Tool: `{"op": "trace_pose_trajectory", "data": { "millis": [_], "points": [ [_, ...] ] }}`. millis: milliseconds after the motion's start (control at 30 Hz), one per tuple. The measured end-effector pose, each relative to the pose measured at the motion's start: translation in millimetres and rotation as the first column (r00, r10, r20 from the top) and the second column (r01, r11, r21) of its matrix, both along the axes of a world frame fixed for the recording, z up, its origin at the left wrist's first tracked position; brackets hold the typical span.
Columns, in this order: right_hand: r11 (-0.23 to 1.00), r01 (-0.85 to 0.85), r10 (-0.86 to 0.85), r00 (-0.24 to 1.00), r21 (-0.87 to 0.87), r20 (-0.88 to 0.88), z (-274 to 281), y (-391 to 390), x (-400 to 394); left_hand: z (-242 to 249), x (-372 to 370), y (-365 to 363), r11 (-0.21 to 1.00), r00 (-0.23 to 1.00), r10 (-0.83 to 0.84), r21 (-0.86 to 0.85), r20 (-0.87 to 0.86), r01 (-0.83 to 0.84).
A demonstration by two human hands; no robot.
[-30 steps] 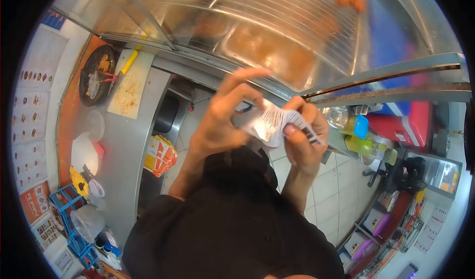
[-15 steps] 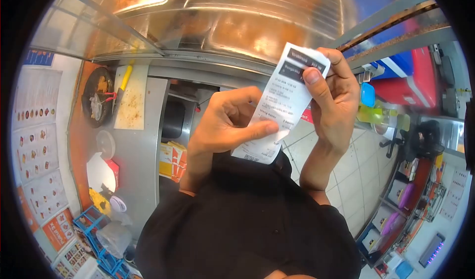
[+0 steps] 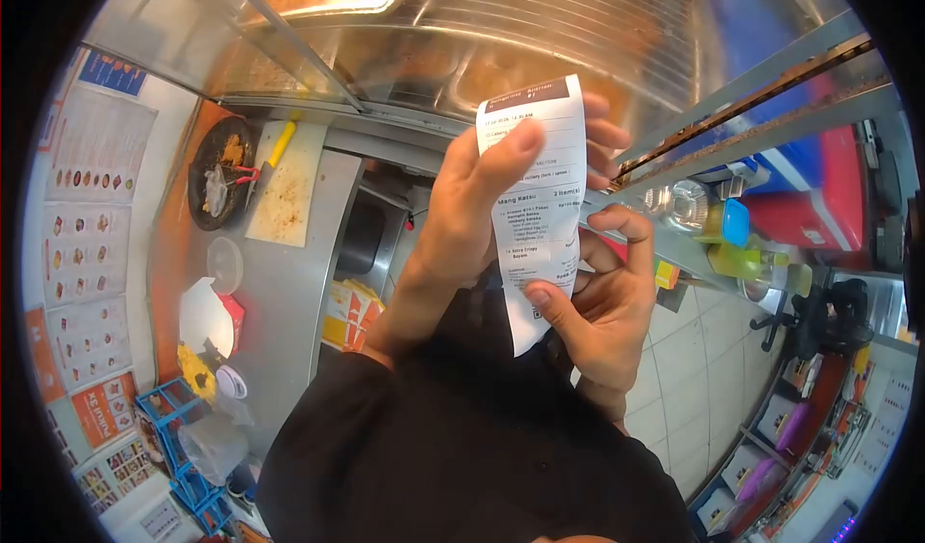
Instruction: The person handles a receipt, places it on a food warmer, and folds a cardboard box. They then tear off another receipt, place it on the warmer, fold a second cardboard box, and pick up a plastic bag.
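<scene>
A long printed paper receipt [image 3: 532, 196] hangs upright in front of my dark shirt, its top edge tilted back and its lower end curling. My left hand [image 3: 467, 201] grips its upper part, thumb pressed on the print and fingertips showing past the right edge behind it. Lower down, my right hand [image 3: 602, 317] pinches the receipt near its printed square code, with the thumb in front. The other fingers of this hand are bent and partly behind the paper.
Ahead stands a glass-sided display case with a metal rack [image 3: 540, 13]. On the left counter lie a white cutting board [image 3: 289, 196], a yellow-handled knife [image 3: 279, 143] and a dark round dish [image 3: 214, 211]. A red cooler box [image 3: 838, 186] stands right.
My left hand has moved up to the receipt's upper part, and my right hand has gone from its top corner down to its lower part. The receipt is now more upright.
</scene>
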State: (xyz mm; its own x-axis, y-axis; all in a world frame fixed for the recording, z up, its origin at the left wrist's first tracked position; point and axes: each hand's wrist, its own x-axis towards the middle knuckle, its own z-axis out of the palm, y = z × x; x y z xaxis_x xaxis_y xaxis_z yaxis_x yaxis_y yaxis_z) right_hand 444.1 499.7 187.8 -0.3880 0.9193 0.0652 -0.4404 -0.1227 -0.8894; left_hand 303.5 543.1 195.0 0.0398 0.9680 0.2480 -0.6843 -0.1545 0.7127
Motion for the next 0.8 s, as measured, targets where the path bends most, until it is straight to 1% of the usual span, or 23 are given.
{"op": "trace_pose_trajectory", "data": {
  "millis": [33, 100, 133, 167, 200, 233, 300, 333, 433, 467, 500, 533, 567, 633, 667, 700, 767, 800],
  "points": [
    [1.000, 0.003, -0.003, 1.000, 0.007, 0.000, 1, -1, 0, 4, 0, 1, 1.000, 1.000, -0.003, 0.007, 0.000, 0.003],
    [0.997, 0.057, -0.057, 0.998, 0.045, 0.006, 5, -1, -2, 16, -3, 8, 0.999, 0.998, -0.041, -0.006, -0.055, 0.041],
    [0.996, 0.062, -0.062, 0.998, 0.061, 0.000, 5, -1, -1, 27, 5, 9, 0.996, 0.993, 0.059, -0.064, -0.097, -0.066],
    [0.995, 0.083, -0.085, 0.996, 0.059, 0.038, 5, -2, 0, 30, 4, 11, 0.997, 0.993, 0.055, -0.052, -0.102, -0.060],
    [0.993, 0.104, -0.109, 0.991, 0.057, 0.075, 5, -2, 2, 32, 4, 13, 1.000, 0.999, 0.018, -0.013, -0.051, -0.019],
    [0.992, 0.111, -0.116, 0.991, 0.066, 0.069, 7, -2, 2, 35, 3, 15, 0.999, 1.000, -0.021, 0.026, -0.001, 0.021],
    [0.986, 0.166, -0.166, 0.975, 0.014, 0.146, 12, -3, 3, 39, 2, 18, 0.998, 0.999, -0.047, 0.053, 0.019, 0.046],
    [0.985, 0.174, -0.175, 0.974, 0.024, 0.141, 11, -4, 4, 42, 2, 19, 0.995, 0.997, -0.070, 0.077, 0.045, 0.067],
    [0.976, 0.201, -0.208, 0.975, 0.082, 0.083, 3, -3, 4, 49, 1, 23, 0.990, 0.996, -0.080, 0.119, 0.026, 0.076],
    [0.984, 0.168, -0.172, 0.982, 0.058, 0.078, 2, -2, 4, 55, 5, 20, 0.997, 0.996, -0.049, 0.066, 0.080, 0.044],
    [0.990, 0.138, -0.141, 0.987, 0.038, 0.072, 2, -1, 5, 56, 5, 20, 0.994, 0.995, -0.071, 0.090, 0.072, 0.064],
    [0.989, 0.143, -0.144, 0.988, 0.023, 0.051, 2, -1, 4, 53, 2, 20, 0.991, 0.995, -0.064, 0.123, 0.081, 0.054],
    [0.984, 0.172, -0.174, 0.984, 0.048, 0.040, 2, 1, 7, 54, 2, 21, 0.986, 0.994, -0.063, 0.158, 0.089, 0.048],
    [0.999, 0.003, -0.016, 0.974, 0.054, 0.224, 1, 3, 16, 64, 12, 15, 0.993, 0.995, 0.082, 0.084, 0.062, -0.087],
    [0.992, -0.013, -0.036, 0.921, 0.124, 0.389, -1, 4, 22, 62, 13, 15, 0.993, 0.994, 0.094, 0.072, 0.055, -0.098],
    [0.980, -0.100, 0.008, 0.882, 0.170, 0.471, 4, 6, 33, 57, 13, 17, 0.992, 0.994, 0.097, 0.071, 0.046, -0.100],
    [0.927, -0.160, 0.021, 0.925, 0.339, 0.379, 7, 9, 43, 51, 15, 14, 0.991, 0.998, 0.057, 0.121, 0.031, -0.061],
    [0.922, -0.098, -0.045, 0.934, 0.375, 0.354, 4, 10, 45, 47, 19, 13, 0.989, 0.998, -0.004, 0.150, 0.063, -0.006]
  ]
}}
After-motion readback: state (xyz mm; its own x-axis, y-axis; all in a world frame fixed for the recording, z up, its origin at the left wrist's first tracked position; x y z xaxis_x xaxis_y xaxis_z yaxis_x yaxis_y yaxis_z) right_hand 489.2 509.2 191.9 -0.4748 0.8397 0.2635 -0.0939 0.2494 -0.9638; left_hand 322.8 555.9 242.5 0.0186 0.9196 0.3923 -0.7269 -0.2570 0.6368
